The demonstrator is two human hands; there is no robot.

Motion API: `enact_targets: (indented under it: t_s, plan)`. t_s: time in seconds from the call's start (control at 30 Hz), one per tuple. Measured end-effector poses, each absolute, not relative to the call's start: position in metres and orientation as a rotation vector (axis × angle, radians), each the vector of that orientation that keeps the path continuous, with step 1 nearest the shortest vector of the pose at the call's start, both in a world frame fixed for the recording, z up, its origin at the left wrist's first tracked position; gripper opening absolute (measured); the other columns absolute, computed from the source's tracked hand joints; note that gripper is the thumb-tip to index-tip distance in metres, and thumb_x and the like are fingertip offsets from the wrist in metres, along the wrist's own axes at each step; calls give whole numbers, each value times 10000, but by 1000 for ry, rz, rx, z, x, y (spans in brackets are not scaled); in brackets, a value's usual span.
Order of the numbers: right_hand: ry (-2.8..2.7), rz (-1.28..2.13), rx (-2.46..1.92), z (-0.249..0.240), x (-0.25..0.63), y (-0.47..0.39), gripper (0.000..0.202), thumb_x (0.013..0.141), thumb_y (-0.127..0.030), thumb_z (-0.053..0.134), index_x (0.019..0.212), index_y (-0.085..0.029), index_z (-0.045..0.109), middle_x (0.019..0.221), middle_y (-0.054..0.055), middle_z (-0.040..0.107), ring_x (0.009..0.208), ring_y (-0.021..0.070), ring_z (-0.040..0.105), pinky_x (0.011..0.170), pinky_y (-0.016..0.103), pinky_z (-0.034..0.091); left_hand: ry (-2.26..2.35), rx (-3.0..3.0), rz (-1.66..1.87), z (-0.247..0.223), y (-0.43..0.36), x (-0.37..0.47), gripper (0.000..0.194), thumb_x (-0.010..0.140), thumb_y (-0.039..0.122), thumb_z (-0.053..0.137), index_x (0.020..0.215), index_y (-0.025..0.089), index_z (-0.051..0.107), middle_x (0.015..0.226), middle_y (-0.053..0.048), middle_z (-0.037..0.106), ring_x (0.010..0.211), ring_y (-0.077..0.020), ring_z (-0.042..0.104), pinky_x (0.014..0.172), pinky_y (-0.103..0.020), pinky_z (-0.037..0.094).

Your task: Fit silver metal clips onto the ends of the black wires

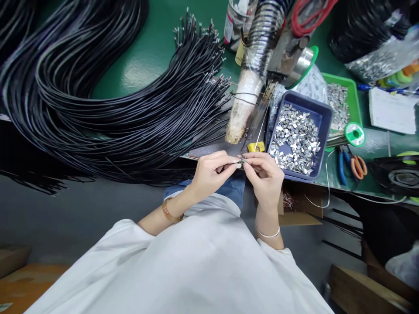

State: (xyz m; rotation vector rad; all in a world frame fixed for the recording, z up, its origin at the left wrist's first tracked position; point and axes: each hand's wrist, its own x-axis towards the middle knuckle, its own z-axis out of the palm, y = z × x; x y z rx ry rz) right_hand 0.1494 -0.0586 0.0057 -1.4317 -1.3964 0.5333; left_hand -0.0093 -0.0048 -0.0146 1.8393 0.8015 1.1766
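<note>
My left hand (214, 173) and my right hand (264, 175) meet at the table's front edge, each with thumb and forefinger pinched. Between the fingertips is a small metal connector (241, 162), mostly covered, so its exact shape is hard to make out. Both hands grip it from opposite sides. Right of my right hand stands a dark blue tray (322, 131) with many small silver metal connector shells. To the left lies a large bundle of black cables (131, 117), their stripped ends towards the back.
A foil-wrapped hose (244, 96) points down just beyond my hands, beside a soldering stand with a solder spool (303, 65). A green tray (355, 102), blue-handled pliers (342, 168), orange-handled cutters (358, 167) and a notepad (391, 109) lie to the right. A cardboard box (299, 216) sits below.
</note>
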Motion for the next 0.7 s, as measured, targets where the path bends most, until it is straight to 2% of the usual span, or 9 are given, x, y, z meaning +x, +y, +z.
enact_targets:
  t_s: [0.17, 0.27, 0.33, 0.47, 0.57, 0.7]
  plan:
    - [-1485, 439, -1472, 8, 146, -61, 83, 873, -153, 673, 873, -224, 716, 1008, 27, 726, 956, 151, 718, 805, 297, 638, 807, 2135, 1206, -15, -7, -11, 185, 950, 155, 579, 893, 129, 752, 737, -54, 688, 677, -137, 579, 689, -271, 442]
    - [-1375, 492, -1409, 7, 139, -62, 76, 874, -151, 670, 851, -216, 703, 1026, 30, 712, 964, 160, 737, 806, 302, 643, 783, 1780, 1067, -11, -13, -9, 212, 968, 209, 558, 821, 134, 690, 669, -22, 651, 600, -107, 550, 620, -241, 426]
    - [-1316, 499, -1378, 4, 135, -62, 63, 874, -163, 677, 846, -213, 703, 1019, 32, 709, 959, 168, 745, 796, 308, 647, 705, 1408, 926, -7, -15, -8, 242, 964, 283, 580, 777, 141, 640, 598, 13, 607, 496, -71, 478, 531, -216, 384]
    - [-1262, 421, -1363, 1, 135, -60, 88, 888, -162, 669, 921, -227, 717, 1025, 35, 718, 956, 170, 740, 796, 330, 647, 605, 962, 790, -2, -8, -8, 255, 848, 381, 731, 831, 134, 671, 521, 46, 572, 426, -44, 404, 473, -199, 345]
    - [-1304, 177, -1337, 2, 138, -62, 175, 914, -115, 611, 1002, -238, 700, 1042, 38, 743, 983, 175, 731, 846, 372, 638, 697, 889, 832, -1, -1, -8, 276, 749, 379, 818, 811, 126, 728, 551, 33, 598, 489, -52, 460, 511, -195, 376]
    - [-1530, -46, -1277, 1, 138, -65, 245, 866, -61, 660, 1025, -246, 674, 1013, 16, 773, 925, 154, 743, 819, 320, 625, 699, 879, 872, 0, 3, -6, 253, 664, 328, 871, 724, 129, 726, 625, 22, 640, 561, -56, 506, 569, -192, 413]
